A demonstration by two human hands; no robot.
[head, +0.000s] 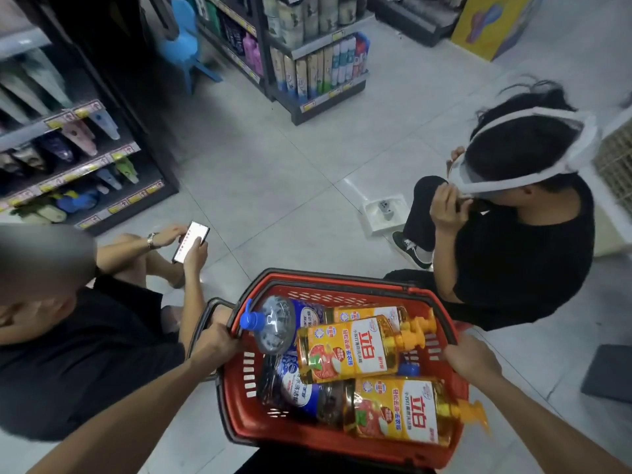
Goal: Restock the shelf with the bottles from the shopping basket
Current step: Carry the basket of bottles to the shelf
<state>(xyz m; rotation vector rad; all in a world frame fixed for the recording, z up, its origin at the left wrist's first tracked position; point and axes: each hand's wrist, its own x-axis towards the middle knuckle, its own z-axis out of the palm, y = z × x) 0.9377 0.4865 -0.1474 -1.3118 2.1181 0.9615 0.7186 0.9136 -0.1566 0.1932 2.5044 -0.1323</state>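
1. At lower centre of the frame, the left hand [219, 340] is closed on the red shopping basket [239, 405] at its left rim.
2. Opposite, the right hand [470, 357] clasps the right rim.
3. Inside lie yellow bottles [345, 350] and blue-capped bottles [273, 323], on their sides.
4. Stocked shelves [318, 80] stand at upper centre.

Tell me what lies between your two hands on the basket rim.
In the head view, between the left hand and right hand lies the red basket interior: yellow pump bottles stacked over blue-labelled bottles, one with a blue cap.
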